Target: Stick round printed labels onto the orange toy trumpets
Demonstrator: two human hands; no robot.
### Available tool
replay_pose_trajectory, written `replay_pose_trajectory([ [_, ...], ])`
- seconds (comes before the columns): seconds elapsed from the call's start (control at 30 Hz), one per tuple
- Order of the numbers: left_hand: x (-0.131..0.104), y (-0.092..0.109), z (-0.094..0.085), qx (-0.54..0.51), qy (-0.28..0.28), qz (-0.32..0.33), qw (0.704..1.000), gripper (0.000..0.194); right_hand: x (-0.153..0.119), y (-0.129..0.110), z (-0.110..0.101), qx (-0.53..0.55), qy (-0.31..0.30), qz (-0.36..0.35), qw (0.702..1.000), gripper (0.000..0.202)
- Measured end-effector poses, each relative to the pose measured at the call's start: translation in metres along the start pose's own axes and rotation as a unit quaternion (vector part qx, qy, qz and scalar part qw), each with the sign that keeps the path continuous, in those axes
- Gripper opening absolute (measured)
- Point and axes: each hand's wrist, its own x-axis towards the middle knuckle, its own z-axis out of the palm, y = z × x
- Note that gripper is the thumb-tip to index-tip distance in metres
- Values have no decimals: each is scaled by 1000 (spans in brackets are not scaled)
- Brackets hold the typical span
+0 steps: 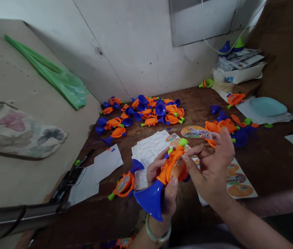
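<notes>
Just left of the right hand (212, 174), whose thumb touches it and raised fingers pinch 1 oval sticker (194, 131), the left hand (169, 202) grips 1 toy trumpet (170, 165), green mouthpiece (183, 142) slanting beyond those fingers.

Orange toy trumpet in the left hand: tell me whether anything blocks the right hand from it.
Nothing visible does: the right hand appears to touch the side of the toy trumpet. The oval sticker in that hand's raised fingers sits near the green mouthpiece, not in between.
</notes>
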Motion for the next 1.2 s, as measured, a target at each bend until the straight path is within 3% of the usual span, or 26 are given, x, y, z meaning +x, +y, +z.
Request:
replay_pose_trajectory([
  [0.23, -6, -3, -8, -4, 13, -33, 999, 32, 2, 9, -1, -20, -22, -18, 999, 93],
  [0.4, -9, -6, -15, -62, 52, -152, 985, 45, 17, 37, -11, -49, 10, 12, 999, 105],
  [0.53, -9, -9, -8, -130, 73, -233, 961, 48, 12, 36, -7, 122, -117, 124, 978, 95],
  [0.57, -10, -10, -6, -137, 69, -249, 956, 48, 11, 34, -6, 136, -122, 134, 974, 96],
  [0.63, -15, -11, -5, -128, 41, -274, 952, 46, 12, 29, -5, 107, -60, 107, 987, 95],
  [0.7, -21, -9, -8, -88, 5, -266, 960, 42, 14, 25, -6, 49, 12, 26, 998, 94],
  [0.73, -24, -8, -11, -63, -11, -244, 968, 44, 13, 23, -7, 26, 20, -15, 999, 95],
  [0.8, -26, -5, -19, -24, -48, -183, 982, 63, 4, 18, -8, 9, -40, -56, 998, 104],
  [0.87, -24, -1, -25, -12, -78, -155, 985, 76, -11, 11, -9, 33, -158, -48, 986, 113],
  [0.93, -19, 2, -28, -6, -70, -196, 978, 68, -24, 3, -9, 91, -241, -31, 966, 115],
  [0.97, -17, 3, -28, -6, -46, -226, 973, 61, -27, -1, -9, 121, -250, -21, 960, 112],
  [1.07, -10, 2, -28, -38, 8, -269, 962, 57, -20, -6, -9, 160, -167, 30, 972, 92],
  [1.13, -7, 2, -27, -73, 4, -252, 965, 63, -8, -5, -9, 147, -115, 70, 980, 82],
  [1.2, -5, 3, -27, -91, -14, -233, 968, 63, 1, -4, -9, 129, -101, 98, 982, 81],
])
